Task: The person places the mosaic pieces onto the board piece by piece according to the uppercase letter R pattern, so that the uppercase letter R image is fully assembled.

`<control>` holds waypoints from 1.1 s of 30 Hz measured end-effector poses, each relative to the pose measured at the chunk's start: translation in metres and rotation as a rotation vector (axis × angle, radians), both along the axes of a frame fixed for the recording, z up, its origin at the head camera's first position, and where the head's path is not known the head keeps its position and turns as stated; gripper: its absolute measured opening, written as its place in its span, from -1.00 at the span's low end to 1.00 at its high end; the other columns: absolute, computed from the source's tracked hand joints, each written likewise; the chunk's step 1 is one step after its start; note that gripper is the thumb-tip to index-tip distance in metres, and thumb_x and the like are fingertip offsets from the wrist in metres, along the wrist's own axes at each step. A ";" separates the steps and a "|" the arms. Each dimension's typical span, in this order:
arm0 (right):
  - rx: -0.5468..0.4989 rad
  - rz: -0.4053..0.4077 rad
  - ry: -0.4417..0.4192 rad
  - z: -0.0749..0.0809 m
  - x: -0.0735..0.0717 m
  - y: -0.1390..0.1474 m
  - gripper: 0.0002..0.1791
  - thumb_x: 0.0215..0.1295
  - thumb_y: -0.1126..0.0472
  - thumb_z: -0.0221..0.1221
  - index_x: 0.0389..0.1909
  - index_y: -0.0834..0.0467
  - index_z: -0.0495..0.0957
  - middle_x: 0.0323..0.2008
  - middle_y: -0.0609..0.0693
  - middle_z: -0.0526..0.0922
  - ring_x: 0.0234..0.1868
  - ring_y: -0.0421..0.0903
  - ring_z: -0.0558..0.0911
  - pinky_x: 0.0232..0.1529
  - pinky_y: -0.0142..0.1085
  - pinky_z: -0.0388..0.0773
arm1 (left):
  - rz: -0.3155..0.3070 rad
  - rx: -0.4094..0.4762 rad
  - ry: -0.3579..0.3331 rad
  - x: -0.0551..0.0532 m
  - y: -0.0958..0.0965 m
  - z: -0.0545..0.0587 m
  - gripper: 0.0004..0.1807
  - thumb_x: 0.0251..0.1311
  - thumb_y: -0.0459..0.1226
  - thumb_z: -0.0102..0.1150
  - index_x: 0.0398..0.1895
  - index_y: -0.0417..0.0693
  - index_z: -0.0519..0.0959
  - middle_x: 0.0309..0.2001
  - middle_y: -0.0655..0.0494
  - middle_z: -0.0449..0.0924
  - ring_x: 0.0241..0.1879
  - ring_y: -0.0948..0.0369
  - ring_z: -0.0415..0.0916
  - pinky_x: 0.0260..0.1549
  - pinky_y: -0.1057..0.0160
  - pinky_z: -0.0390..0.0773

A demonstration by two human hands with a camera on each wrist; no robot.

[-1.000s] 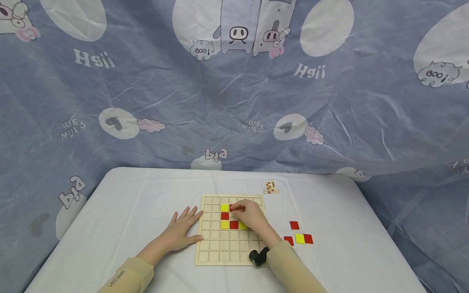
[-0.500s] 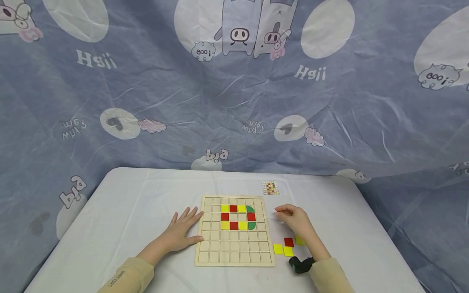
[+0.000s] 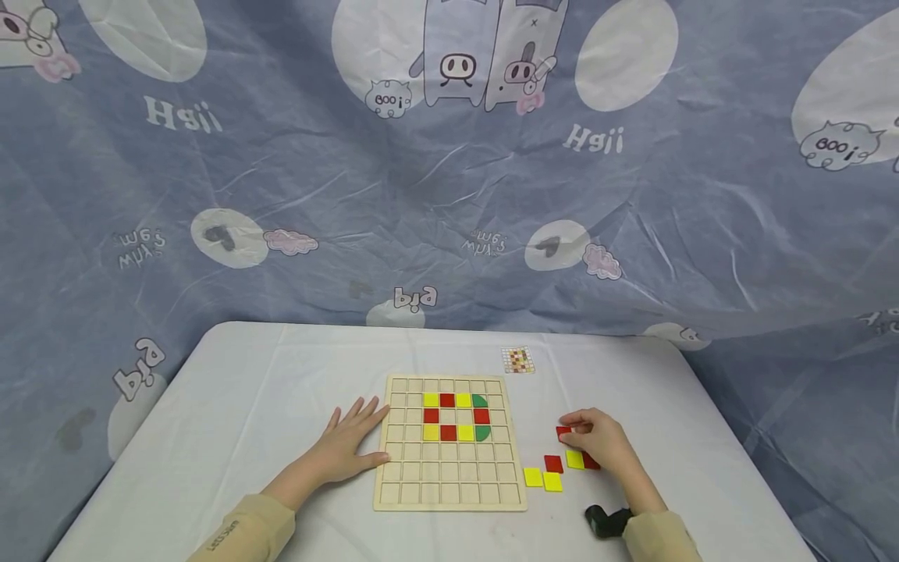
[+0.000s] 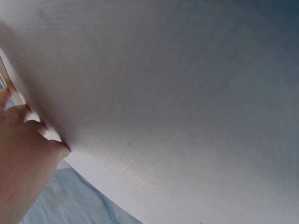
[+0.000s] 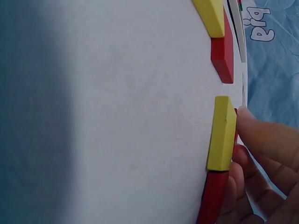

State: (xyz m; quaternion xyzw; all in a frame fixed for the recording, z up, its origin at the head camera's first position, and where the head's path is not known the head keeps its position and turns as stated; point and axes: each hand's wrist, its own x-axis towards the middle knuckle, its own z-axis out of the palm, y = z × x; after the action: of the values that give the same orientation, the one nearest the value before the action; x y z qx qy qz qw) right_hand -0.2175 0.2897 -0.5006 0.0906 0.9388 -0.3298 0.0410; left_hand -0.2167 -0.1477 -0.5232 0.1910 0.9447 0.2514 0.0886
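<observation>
My right hand [image 3: 600, 441] is right of the board, its thumb and fingertips pinching a red square tile [image 3: 563, 432] at the tabletop. In the right wrist view, a yellow tile [image 5: 221, 135] stands in front of those fingers and mostly hides the red one. The light wooden grid board [image 3: 449, 472] bears a ring of red and yellow squares, with two green rounded tiles [image 3: 481, 433] at its right corners; the ring's middle cell is bare wood. My left hand [image 3: 344, 445] lies with spread fingers on the white cloth, thumb and fingertips at the board's left edge.
Loose tiles lie right of the board: a red one [image 3: 553, 464], two yellow ones [image 3: 534, 477] and a yellow-red pair by the right hand. A small printed pattern card [image 3: 518, 360] is behind the board. A black device [image 3: 605, 522] sits at the right wrist.
My right hand has left the red tile in the board's top row, moved right off the board, and come down onto another red tile. The left hand stays still.
</observation>
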 end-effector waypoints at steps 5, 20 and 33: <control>0.013 0.009 -0.009 -0.001 0.001 -0.001 -0.67 0.11 0.22 0.43 -0.08 0.19 0.68 -0.19 0.08 0.59 -0.22 -0.04 0.50 -0.20 -0.26 0.57 | -0.006 0.011 0.000 0.001 0.000 0.002 -0.09 0.17 0.17 0.25 0.51 0.02 0.20 0.56 -0.09 0.03 0.56 -0.16 -0.17 0.44 -0.35 -0.28; 0.019 0.034 -0.037 0.000 0.002 -0.003 -0.63 0.09 0.21 0.44 -0.16 0.21 0.50 -0.31 0.03 0.57 -0.29 -0.07 0.48 -0.25 -0.29 0.52 | 0.004 0.013 0.001 0.002 0.000 0.001 -0.08 0.14 0.17 0.28 0.51 0.03 0.21 0.56 -0.07 0.04 0.56 -0.15 -0.17 0.43 -0.37 -0.29; -0.264 0.069 0.050 0.009 0.004 -0.072 -0.78 0.07 0.26 0.45 -0.29 0.15 0.61 -0.40 -0.04 0.62 -0.42 -0.16 0.54 -0.42 -0.47 0.53 | -0.001 0.012 0.006 0.001 0.000 0.001 -0.09 0.16 0.17 0.26 0.51 0.04 0.20 0.56 -0.07 0.03 0.56 -0.14 -0.17 0.44 -0.35 -0.28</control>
State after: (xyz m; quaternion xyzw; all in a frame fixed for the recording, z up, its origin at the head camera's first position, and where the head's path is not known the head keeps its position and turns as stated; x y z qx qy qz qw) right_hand -0.2136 0.2174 -0.4919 0.0440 0.8906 -0.4509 0.0404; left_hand -0.2153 -0.1477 -0.5222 0.1926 0.9434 0.2564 0.0846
